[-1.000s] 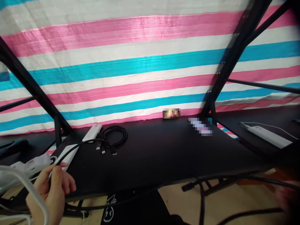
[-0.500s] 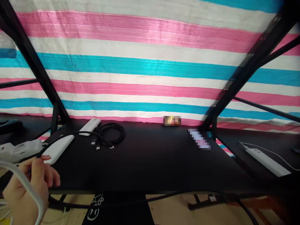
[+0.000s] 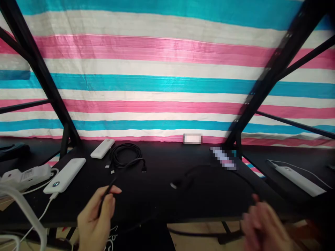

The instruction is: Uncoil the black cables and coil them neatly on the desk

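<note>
"So, what has the left hand (image 3: 96, 218) got?"

"A black cable (image 3: 112, 182), pinched between thumb and fingers above the near side of the bench (image 3: 157, 198). It arches forward to a plug (image 3: 143, 170) by the coiled cable (image 3: 125, 156); whether that plug touches down, I can't tell."

"And the right hand (image 3: 264, 223)?"

"Blurred, but curled round a black length (image 3: 243, 177) that bends toward mid-bench, near a smeared, pale-tipped connector (image 3: 175, 184)."

"What's plugged in over on the left?"

"A white lead (image 3: 44, 211): its end sits in the near edge of the closer power bank (image 3: 65, 176), beside a round dark display. Another power bank (image 3: 102, 148) lies farther back, just beside the coil."
</note>
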Action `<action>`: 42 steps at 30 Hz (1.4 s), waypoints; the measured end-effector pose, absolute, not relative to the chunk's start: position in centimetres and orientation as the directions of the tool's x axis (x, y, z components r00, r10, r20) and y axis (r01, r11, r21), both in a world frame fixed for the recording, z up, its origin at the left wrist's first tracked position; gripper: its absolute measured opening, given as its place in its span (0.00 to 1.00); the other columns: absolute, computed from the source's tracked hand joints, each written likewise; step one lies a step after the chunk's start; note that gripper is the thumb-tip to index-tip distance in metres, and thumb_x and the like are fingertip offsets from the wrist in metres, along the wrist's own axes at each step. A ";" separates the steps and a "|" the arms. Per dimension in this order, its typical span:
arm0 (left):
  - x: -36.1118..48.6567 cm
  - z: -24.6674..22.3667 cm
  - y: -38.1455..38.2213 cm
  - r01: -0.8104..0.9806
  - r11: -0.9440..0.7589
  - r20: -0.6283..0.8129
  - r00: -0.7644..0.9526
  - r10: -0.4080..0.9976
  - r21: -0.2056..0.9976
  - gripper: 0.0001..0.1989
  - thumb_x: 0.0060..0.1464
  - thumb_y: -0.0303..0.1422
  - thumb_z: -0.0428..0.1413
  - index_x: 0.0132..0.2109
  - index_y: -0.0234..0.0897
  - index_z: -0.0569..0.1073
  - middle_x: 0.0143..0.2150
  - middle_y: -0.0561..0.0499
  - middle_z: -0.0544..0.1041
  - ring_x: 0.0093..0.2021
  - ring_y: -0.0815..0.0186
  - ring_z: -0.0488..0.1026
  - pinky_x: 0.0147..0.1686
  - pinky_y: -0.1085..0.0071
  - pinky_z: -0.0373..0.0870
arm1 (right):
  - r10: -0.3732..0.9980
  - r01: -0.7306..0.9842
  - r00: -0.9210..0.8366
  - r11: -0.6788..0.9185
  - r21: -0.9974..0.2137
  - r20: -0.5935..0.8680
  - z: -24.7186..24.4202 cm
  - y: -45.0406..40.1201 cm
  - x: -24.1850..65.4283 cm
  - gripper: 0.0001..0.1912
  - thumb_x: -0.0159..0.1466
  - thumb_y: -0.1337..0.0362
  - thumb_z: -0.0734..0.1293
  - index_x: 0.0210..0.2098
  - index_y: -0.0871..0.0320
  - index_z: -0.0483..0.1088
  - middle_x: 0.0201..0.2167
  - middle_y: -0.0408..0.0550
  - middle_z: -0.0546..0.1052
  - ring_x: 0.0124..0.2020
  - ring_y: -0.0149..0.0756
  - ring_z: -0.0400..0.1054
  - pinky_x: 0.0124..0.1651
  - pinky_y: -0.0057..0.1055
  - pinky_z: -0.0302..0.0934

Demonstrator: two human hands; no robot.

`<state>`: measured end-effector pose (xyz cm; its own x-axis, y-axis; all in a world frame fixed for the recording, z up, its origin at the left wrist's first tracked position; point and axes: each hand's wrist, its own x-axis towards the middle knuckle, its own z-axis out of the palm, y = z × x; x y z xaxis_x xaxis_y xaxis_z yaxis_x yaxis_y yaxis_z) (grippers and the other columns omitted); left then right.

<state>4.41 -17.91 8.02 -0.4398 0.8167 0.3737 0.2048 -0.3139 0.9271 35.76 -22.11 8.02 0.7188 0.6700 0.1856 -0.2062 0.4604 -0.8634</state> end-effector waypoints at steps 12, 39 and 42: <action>2.5 8.9 -16.0 0.033 -0.189 0.183 -0.463 0.867 0.981 0.15 0.59 0.45 0.52 0.41 0.39 0.71 0.12 0.64 0.52 0.13 0.76 0.50 0.12 0.83 0.47 | 0.528 -0.250 0.841 0.572 -0.781 0.118 9.2 -21.7 37.5 0.08 0.56 0.68 0.71 0.34 0.58 0.68 0.16 0.32 0.61 0.11 0.17 0.46 0.11 0.13 0.43; 6.9 6.7 -18.1 0.123 -0.144 0.140 0.041 0.989 0.982 0.18 0.58 0.48 0.50 0.31 0.40 0.71 0.25 0.54 0.69 0.25 0.68 0.64 0.28 0.74 0.64 | 0.776 -0.328 0.592 0.478 -0.815 0.217 6.8 -21.4 25.5 0.11 0.59 0.55 0.70 0.38 0.52 0.78 0.11 0.37 0.63 0.12 0.20 0.50 0.14 0.16 0.45; 7.7 6.9 -18.2 0.035 -0.061 0.058 0.092 0.994 0.998 0.20 0.58 0.51 0.48 0.35 0.39 0.71 0.22 0.55 0.67 0.22 0.69 0.61 0.24 0.75 0.61 | 0.867 -0.340 0.453 0.384 -0.858 0.208 6.3 -22.0 23.8 0.12 0.61 0.55 0.69 0.40 0.53 0.78 0.10 0.39 0.65 0.10 0.21 0.49 0.14 0.18 0.44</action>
